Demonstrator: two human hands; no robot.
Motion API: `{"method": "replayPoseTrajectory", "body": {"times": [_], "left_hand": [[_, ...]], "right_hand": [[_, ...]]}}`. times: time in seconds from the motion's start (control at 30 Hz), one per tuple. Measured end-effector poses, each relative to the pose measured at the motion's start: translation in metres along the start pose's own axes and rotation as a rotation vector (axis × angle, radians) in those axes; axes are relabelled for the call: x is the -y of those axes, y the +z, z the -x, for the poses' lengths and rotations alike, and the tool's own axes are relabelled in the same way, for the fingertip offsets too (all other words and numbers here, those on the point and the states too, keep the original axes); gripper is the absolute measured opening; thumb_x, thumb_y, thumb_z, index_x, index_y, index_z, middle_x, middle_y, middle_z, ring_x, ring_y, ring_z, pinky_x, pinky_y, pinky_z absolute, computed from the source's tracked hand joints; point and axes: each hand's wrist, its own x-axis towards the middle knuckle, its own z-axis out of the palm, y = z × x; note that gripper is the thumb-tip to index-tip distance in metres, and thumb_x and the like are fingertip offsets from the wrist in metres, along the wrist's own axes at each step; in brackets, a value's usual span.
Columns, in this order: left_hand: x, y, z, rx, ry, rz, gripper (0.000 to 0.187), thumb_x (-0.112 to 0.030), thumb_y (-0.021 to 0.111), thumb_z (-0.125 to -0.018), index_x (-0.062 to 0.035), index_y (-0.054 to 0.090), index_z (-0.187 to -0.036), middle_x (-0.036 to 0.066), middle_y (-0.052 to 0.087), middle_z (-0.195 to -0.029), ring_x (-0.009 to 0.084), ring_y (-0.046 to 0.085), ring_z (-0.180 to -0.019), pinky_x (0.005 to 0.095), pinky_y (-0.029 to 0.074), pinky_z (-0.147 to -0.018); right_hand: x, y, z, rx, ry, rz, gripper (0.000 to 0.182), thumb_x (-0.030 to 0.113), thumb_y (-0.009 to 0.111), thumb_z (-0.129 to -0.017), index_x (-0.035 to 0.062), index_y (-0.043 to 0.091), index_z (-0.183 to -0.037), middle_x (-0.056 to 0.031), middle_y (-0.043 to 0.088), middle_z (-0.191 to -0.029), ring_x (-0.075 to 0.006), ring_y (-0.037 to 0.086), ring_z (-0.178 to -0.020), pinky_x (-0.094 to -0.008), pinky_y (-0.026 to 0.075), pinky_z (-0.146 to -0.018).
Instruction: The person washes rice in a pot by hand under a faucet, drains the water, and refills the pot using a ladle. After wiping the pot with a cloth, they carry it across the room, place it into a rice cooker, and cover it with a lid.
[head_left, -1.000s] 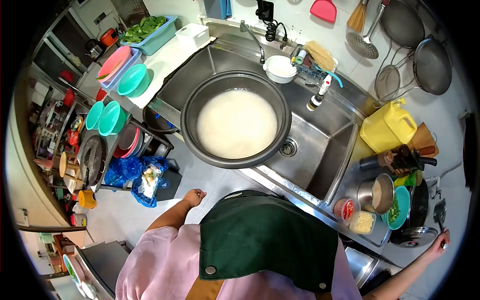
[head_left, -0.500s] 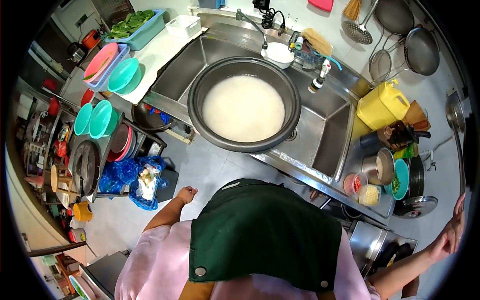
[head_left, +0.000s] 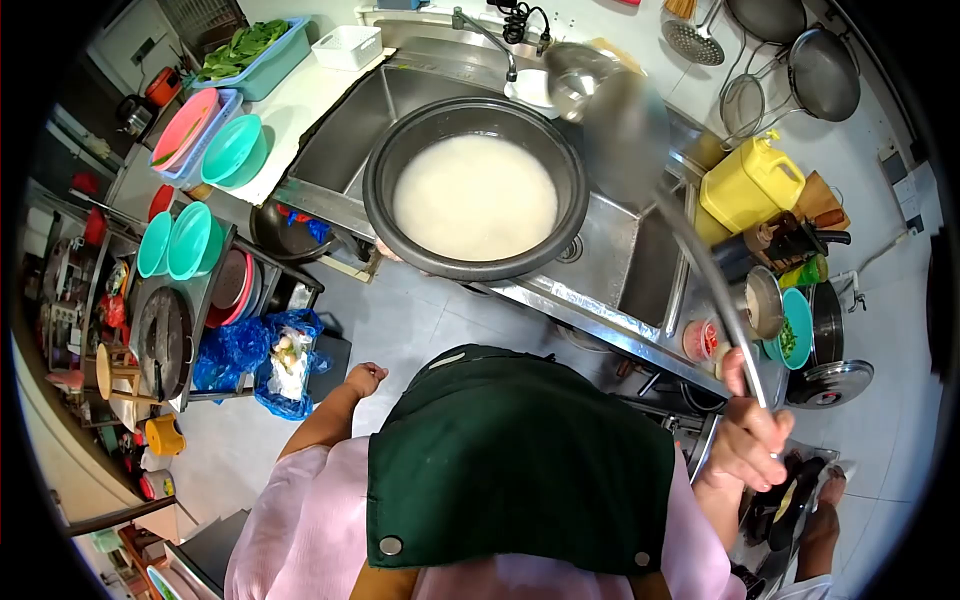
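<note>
My right hand [head_left: 745, 445] is wrapped round the long handle of a metal ladle [head_left: 712, 275]. The ladle's head is raised over the right sink and smeared by motion; a shiny rounded part and a broad grey blur show there. My left hand [head_left: 367, 378] hangs low at my left side, fingers curled, with nothing visible in it. In front of me a large dark basin [head_left: 376, 190] rests across the sink, filled with cloudy whitish liquid [head_left: 475, 200]. The ladle is apart from the basin, to its right.
Right of the sink [head_left: 640, 265] stand a yellow jug [head_left: 755, 190], a metal pot [head_left: 768, 310] and a turquoise bowl [head_left: 795, 325]. Another person's hand [head_left: 832, 487] is near pans at lower right. Bowls and blue bags [head_left: 235, 355] crowd the left.
My right hand has swung inward from the far right, carrying the ladle up over the right sink. The view has shifted slightly; another person's hand now shows at lower right.
</note>
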Motion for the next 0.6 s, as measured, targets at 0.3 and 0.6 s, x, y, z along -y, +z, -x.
{"method": "replayPoseTrajectory", "body": {"times": [0.3,0.6], "left_hand": [[0.01,0.013,0.011,-0.022,-0.029,0.038,0.036,-0.038,0.055,-0.077,-0.0037,0.06,-0.087,0.015,0.061,-0.085,0.0271,0.057,-0.082,0.032,0.043,-0.075],[0.002,0.014,0.009,-0.024,-0.05,0.04,0.036,-0.038,0.056,-0.077,-0.0032,0.06,-0.086,0.014,0.061,-0.084,0.0262,0.057,-0.081,0.0323,0.043,-0.075]], "right_hand": [[0.015,-0.001,0.009,-0.162,0.16,0.271,0.079,0.0,0.045,-0.068,-0.0005,-0.004,-0.13,-0.0148,0.046,-0.058,-0.0246,0.051,-0.04,-0.0313,0.042,-0.033],[0.033,0.015,0.027,-0.228,0.155,0.564,0.078,-0.003,0.046,-0.069,-0.0028,-0.004,-0.129,-0.0156,0.044,-0.055,-0.0243,0.048,-0.036,-0.0294,0.038,-0.031]]}}
